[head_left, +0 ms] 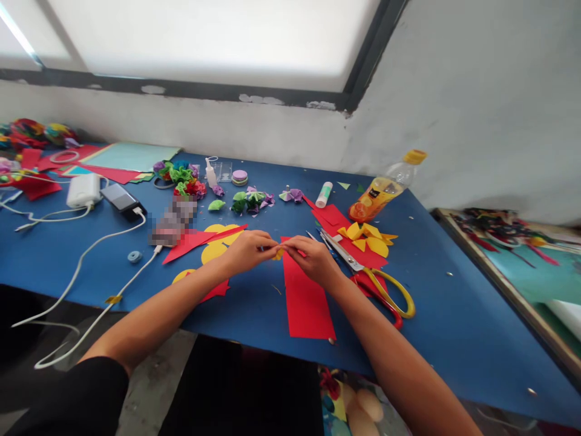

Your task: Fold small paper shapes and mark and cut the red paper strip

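Between my two hands, over the blue table, is a small piece of yellow paper (278,254), mostly hidden by the fingers. My left hand (249,251) pinches it from the left and my right hand (313,257) from the right, fingertips nearly meeting. Under my right hand lies a strip of red paper (309,309). Just right of that hand are scissors (376,281) with yellow and red handles. Yellow paper circles (215,250) and red paper pieces (186,247) lie beside my left hand. Folded yellow paper pieces (370,237) sit behind the scissors.
A juice bottle (379,194) and a glue stick (324,195) stand or lie at the back right. Crumpled coloured paper (252,201) is scattered along the back. To the left are a phone (120,198), a white charger (84,191) and a cable (86,254) hanging over the front edge.
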`<act>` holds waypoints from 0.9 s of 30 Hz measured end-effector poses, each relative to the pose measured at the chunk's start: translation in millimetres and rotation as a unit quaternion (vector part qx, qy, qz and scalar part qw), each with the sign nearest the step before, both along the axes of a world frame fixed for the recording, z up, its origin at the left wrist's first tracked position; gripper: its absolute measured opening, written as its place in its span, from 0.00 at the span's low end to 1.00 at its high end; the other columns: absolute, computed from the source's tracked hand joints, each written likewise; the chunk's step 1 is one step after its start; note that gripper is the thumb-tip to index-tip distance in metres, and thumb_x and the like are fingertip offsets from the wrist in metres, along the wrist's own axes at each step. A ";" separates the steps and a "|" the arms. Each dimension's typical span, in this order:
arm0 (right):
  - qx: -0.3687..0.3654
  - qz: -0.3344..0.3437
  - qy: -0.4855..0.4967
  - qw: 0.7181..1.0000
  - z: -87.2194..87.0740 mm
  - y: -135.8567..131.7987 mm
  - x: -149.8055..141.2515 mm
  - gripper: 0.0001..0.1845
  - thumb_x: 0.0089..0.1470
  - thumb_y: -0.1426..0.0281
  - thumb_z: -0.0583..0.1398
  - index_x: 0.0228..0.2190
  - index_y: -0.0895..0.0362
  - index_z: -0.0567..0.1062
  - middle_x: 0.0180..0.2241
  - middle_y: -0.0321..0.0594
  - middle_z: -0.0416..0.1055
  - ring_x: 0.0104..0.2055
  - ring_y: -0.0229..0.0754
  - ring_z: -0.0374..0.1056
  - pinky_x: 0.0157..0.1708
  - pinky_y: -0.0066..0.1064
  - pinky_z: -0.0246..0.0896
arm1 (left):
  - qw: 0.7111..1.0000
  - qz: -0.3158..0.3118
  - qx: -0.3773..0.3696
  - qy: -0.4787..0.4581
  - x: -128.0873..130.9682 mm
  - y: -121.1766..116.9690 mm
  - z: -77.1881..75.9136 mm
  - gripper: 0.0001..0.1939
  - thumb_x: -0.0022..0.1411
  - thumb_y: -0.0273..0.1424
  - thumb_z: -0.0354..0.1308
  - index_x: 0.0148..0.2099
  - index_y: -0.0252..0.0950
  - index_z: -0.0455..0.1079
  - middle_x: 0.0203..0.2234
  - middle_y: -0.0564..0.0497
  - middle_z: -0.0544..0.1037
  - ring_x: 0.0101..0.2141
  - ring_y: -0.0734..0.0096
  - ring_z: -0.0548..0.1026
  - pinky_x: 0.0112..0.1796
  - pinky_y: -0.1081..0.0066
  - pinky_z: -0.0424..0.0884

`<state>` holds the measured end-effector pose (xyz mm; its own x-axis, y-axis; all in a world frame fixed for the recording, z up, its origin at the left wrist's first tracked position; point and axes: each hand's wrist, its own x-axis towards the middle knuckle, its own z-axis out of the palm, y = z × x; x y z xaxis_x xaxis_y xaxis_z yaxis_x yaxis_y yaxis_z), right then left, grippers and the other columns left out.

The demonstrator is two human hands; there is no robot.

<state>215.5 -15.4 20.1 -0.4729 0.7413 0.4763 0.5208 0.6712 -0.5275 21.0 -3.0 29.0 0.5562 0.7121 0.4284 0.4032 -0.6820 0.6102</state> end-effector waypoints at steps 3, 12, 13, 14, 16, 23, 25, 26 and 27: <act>-0.044 -0.035 0.054 0.997 1.5 0.3 -3.6 0.12 0.56 0.62 0.55 0.38 0.57 0.72 0.33 0.42 0.73 0.35 0.40 0.69 0.36 0.32 0.65 | 0.996 0.035 -0.050 -0.060 1.4 -0.9 0.8 0.13 0.61 0.34 0.52 0.34 0.33 0.76 0.25 0.49 0.77 0.24 0.79 0.70 0.27 0.79 0.65; -0.034 -0.073 0.037 0.996 7.5 0.5 -1.0 0.07 0.56 0.67 0.55 0.31 0.57 0.71 0.31 0.41 0.71 0.35 0.41 0.67 0.37 0.33 0.62 | 0.992 0.056 -0.107 -0.041 4.4 0.4 -3.7 0.10 0.59 0.31 0.54 0.38 0.33 0.74 0.31 0.49 0.79 0.30 0.75 0.73 0.29 0.78 0.69; -0.016 -0.069 0.015 0.997 8.1 -0.3 -0.8 0.07 0.56 0.68 0.54 0.30 0.57 0.71 0.31 0.41 0.71 0.35 0.42 0.67 0.38 0.34 0.61 | 0.994 0.049 -0.086 -0.036 4.1 0.4 -4.2 0.09 0.59 0.30 0.54 0.38 0.33 0.74 0.33 0.48 0.79 0.31 0.75 0.74 0.31 0.77 0.69; -0.002 -0.065 -0.004 0.998 8.5 -1.1 -0.8 0.07 0.56 0.69 0.54 0.30 0.57 0.70 0.31 0.42 0.71 0.36 0.42 0.66 0.39 0.34 0.61 | 0.996 0.042 -0.067 -0.034 3.9 0.3 -4.6 0.09 0.59 0.30 0.54 0.38 0.33 0.75 0.34 0.47 0.79 0.31 0.74 0.74 0.32 0.76 0.69; 0.018 -0.061 -0.030 0.998 9.0 -2.4 -1.2 0.07 0.57 0.70 0.54 0.30 0.57 0.70 0.31 0.43 0.71 0.36 0.43 0.66 0.40 0.35 0.60 | 0.998 0.032 -0.044 -0.030 3.3 -0.2 -4.9 0.10 0.59 0.29 0.54 0.38 0.33 0.75 0.34 0.46 0.79 0.32 0.73 0.75 0.34 0.75 0.70; 0.061 -0.056 -0.050 0.995 7.9 -0.7 0.2 0.06 0.57 0.71 0.54 0.30 0.56 0.70 0.30 0.41 0.71 0.35 0.42 0.66 0.38 0.34 0.61 | 0.998 0.011 -0.040 -0.045 3.3 1.4 -7.9 0.10 0.60 0.30 0.54 0.39 0.34 0.76 0.35 0.46 0.79 0.34 0.71 0.76 0.33 0.74 0.71; 0.070 -0.057 -0.045 0.995 7.3 0.4 1.0 0.05 0.57 0.72 0.54 0.30 0.56 0.70 0.31 0.41 0.70 0.35 0.42 0.66 0.38 0.33 0.61 | 0.998 -0.005 -0.015 -0.055 3.3 3.4 -10.5 0.11 0.61 0.30 0.53 0.41 0.33 0.76 0.35 0.45 0.79 0.34 0.71 0.77 0.34 0.74 0.72; 0.074 -0.058 -0.044 0.995 7.0 0.7 1.2 0.05 0.57 0.72 0.54 0.30 0.56 0.70 0.31 0.41 0.70 0.35 0.42 0.66 0.38 0.33 0.61 | 0.998 -0.015 -0.001 -0.056 3.3 4.2 -11.7 0.11 0.61 0.30 0.53 0.41 0.33 0.75 0.35 0.45 0.79 0.34 0.71 0.77 0.35 0.74 0.72; 0.076 -0.058 -0.044 0.994 6.7 0.9 1.2 0.05 0.57 0.72 0.54 0.30 0.56 0.70 0.31 0.41 0.70 0.35 0.42 0.66 0.38 0.33 0.61 | 0.998 -0.023 0.011 -0.055 3.2 4.9 -12.7 0.11 0.61 0.30 0.53 0.42 0.33 0.75 0.35 0.44 0.79 0.34 0.71 0.77 0.35 0.74 0.72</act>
<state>216.7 -14.5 26.9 -0.4340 0.7151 0.5480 0.6384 0.6733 -0.3730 24.3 1.9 16.3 0.5373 0.6765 0.5036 0.3022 -0.7120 0.6339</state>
